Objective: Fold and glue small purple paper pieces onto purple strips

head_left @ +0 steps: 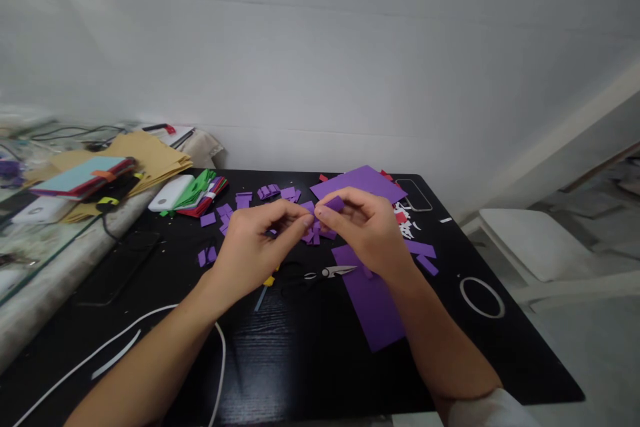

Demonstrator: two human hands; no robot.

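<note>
Both my hands meet over the middle of a black table. My right hand [357,219] pinches a small purple paper piece [334,203] between thumb and fingers. The thumb and forefinger of my left hand [267,233] close at that piece's left end; their tips touch or nearly touch my right fingers. Below and behind the hands lie several cut purple pieces [243,200], some loose and some in small stacks. Scissors [337,271] rest with blades parted just under my hands. A large purple sheet [377,310] lies partly beneath my right wrist, and another purple sheet [367,180] is behind.
At left are a white box [171,193], green and red sheets [200,190], a dark phone [120,270] and brown envelopes [145,153]. A white cable [223,353] crosses the front. To the right are a white ring [483,297], paper scraps [404,223] and a white stool [535,240].
</note>
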